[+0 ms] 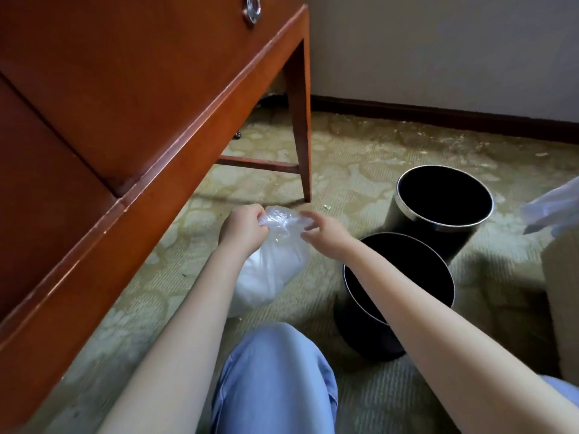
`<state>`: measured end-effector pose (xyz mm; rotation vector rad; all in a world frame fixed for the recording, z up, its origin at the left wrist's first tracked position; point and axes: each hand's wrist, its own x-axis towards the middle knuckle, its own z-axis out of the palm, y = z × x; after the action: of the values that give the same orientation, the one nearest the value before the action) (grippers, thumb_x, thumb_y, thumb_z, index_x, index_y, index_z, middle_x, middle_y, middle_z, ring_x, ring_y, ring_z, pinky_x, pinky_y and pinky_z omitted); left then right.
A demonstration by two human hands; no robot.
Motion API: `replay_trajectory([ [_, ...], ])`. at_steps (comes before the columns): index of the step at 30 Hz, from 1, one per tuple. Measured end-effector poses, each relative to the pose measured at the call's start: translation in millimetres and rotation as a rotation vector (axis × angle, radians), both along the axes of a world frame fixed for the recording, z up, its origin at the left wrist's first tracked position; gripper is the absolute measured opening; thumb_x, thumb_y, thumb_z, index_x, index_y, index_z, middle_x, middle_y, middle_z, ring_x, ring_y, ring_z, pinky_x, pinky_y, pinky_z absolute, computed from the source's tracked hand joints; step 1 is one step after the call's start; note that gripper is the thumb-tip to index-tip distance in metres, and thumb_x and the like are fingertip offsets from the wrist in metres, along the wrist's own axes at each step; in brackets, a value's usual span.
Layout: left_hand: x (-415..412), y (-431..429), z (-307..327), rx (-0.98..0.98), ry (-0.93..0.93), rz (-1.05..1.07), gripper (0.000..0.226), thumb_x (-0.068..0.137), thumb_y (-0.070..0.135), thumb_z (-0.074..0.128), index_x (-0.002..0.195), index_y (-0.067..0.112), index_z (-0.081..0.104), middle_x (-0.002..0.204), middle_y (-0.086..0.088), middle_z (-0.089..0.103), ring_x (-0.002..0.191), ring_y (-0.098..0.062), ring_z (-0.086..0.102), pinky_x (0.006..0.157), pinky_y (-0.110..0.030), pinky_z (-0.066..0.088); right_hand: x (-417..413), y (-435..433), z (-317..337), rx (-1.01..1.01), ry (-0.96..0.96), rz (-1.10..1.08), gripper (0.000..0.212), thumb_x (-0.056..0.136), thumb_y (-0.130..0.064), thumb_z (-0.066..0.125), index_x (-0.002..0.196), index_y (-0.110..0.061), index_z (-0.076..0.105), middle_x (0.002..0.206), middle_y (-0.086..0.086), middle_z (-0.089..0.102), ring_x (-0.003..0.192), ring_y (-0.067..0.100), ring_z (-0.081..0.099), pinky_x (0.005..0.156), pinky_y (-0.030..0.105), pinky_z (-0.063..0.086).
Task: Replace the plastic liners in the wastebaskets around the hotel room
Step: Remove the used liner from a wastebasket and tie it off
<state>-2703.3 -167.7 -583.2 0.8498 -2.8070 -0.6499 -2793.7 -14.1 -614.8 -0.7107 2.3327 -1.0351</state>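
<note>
A filled clear plastic liner bag [272, 270] sits on the carpet in front of my knee, white rubbish showing through it. My left hand [246, 228] grips the gathered top of the bag. My right hand [322, 233] is at the same bunched top, its fingers curled against the plastic. Two black round wastebaskets with metal rims stand to the right, both without a liner: the near wastebasket [398, 296] is partly behind my right forearm, and the far wastebasket [443, 198] is beyond it.
A reddish wooden desk [131, 126] overhangs the left side, and its leg [302, 120] stands just beyond my hands. A cardboard box [564, 292] with clear plastic [554, 209] above it is at the right edge. The wall and dark baseboard [438, 115] run behind.
</note>
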Motion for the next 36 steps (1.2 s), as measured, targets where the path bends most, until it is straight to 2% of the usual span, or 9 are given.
replay_trajectory([
  [3, 10, -12, -33, 0.022, -0.047, 0.047, 0.008, 0.077, 0.007, 0.053, 0.081, 0.011, 0.058, 0.08, -0.007, 0.057, 0.08, -0.034, 0.054, 0.064, -0.032, 0.042, 12, -12, -19, 0.186, 0.092, 0.183, 0.064, 0.092, -0.014, 0.055, 0.15, -0.025, 0.031, 0.135, 0.009, 0.055, 0.121, 0.029, 0.054, 0.095, 0.033, 0.046],
  [5, 16, -17, -54, 0.046, -0.059, 0.091, 0.006, 0.076, 0.006, 0.054, 0.079, 0.01, 0.057, 0.08, -0.009, 0.058, 0.079, -0.034, 0.054, 0.063, -0.033, 0.043, 19, -19, -33, 0.265, 0.118, 0.245, 0.069, 0.09, -0.01, 0.053, 0.153, -0.022, 0.025, 0.141, 0.012, 0.049, 0.126, 0.03, 0.048, 0.095, 0.03, 0.041],
  [11, 29, -19, -105, 0.159, -0.128, 0.226, 0.022, 0.079, 0.007, 0.056, 0.067, 0.019, 0.043, 0.079, -0.003, 0.052, 0.074, -0.028, 0.047, 0.062, -0.027, 0.033, 35, -23, -66, 0.349, 0.05, 0.314, 0.077, 0.09, -0.001, 0.044, 0.156, -0.025, 0.013, 0.145, 0.013, 0.043, 0.122, 0.03, 0.049, 0.08, 0.028, 0.04],
  [15, 32, -13, -126, 0.247, -0.197, 0.195, 0.011, 0.079, 0.013, 0.064, 0.087, 0.017, 0.058, 0.091, -0.002, 0.057, 0.084, -0.025, 0.053, 0.069, -0.025, 0.039, 36, -20, -79, 0.384, 0.023, 0.329, 0.078, 0.089, -0.001, 0.045, 0.156, -0.024, 0.013, 0.15, 0.009, 0.039, 0.125, 0.03, 0.048, 0.091, 0.035, 0.045],
  [17, 32, -10, -132, 0.264, -0.226, 0.19, 0.024, 0.08, 0.014, 0.066, 0.104, 0.013, 0.061, 0.102, -0.003, 0.058, 0.091, -0.023, 0.055, 0.073, -0.024, 0.04, 34, -16, -81, 0.387, 0.003, 0.319, 0.076, 0.089, 0.0, 0.044, 0.155, -0.022, 0.015, 0.149, 0.009, 0.041, 0.125, 0.029, 0.049, 0.094, 0.035, 0.045],
  [20, 32, -5, -130, 0.281, -0.245, 0.188, 0.032, 0.08, 0.013, 0.065, 0.112, 0.012, 0.061, 0.112, -0.005, 0.06, 0.096, -0.023, 0.055, 0.077, -0.024, 0.041, 26, -10, -77, 0.382, -0.021, 0.268, 0.07, 0.089, -0.001, 0.045, 0.154, -0.018, 0.022, 0.145, 0.013, 0.046, 0.125, 0.029, 0.05, 0.092, 0.032, 0.044],
  [27, 23, 16, -48, 0.439, -0.131, 0.29, 0.023, 0.085, 0.018, 0.063, 0.107, 0.011, 0.064, 0.109, -0.004, 0.063, 0.092, -0.019, 0.055, 0.076, -0.022, 0.038, 7, -4, 0, 0.393, -0.002, 0.257, 0.04, 0.093, -0.018, 0.054, 0.133, -0.014, 0.054, 0.128, 0.008, 0.06, 0.117, 0.026, 0.055, 0.091, 0.03, 0.044],
  [32, 16, 53, 38, 0.518, -0.127, 0.282, 0.02, 0.088, 0.017, 0.06, 0.106, 0.01, 0.066, 0.11, -0.003, 0.063, 0.095, -0.015, 0.053, 0.079, -0.02, 0.035, 3, 11, 93, 0.401, 0.007, 0.256, 0.038, 0.092, -0.017, 0.053, 0.129, -0.015, 0.058, 0.126, 0.008, 0.061, 0.117, 0.026, 0.055, 0.092, 0.032, 0.046],
  [36, 21, 83, 106, 0.593, -0.202, 0.22, 0.026, 0.09, 0.02, 0.061, 0.113, 0.011, 0.063, 0.114, -0.006, 0.064, 0.105, -0.021, 0.057, 0.081, -0.022, 0.038, 0, 32, 167, 0.438, -0.015, 0.219, 0.038, 0.09, -0.014, 0.052, 0.128, -0.014, 0.059, 0.127, 0.008, 0.06, 0.119, 0.024, 0.054, 0.09, 0.028, 0.043],
])
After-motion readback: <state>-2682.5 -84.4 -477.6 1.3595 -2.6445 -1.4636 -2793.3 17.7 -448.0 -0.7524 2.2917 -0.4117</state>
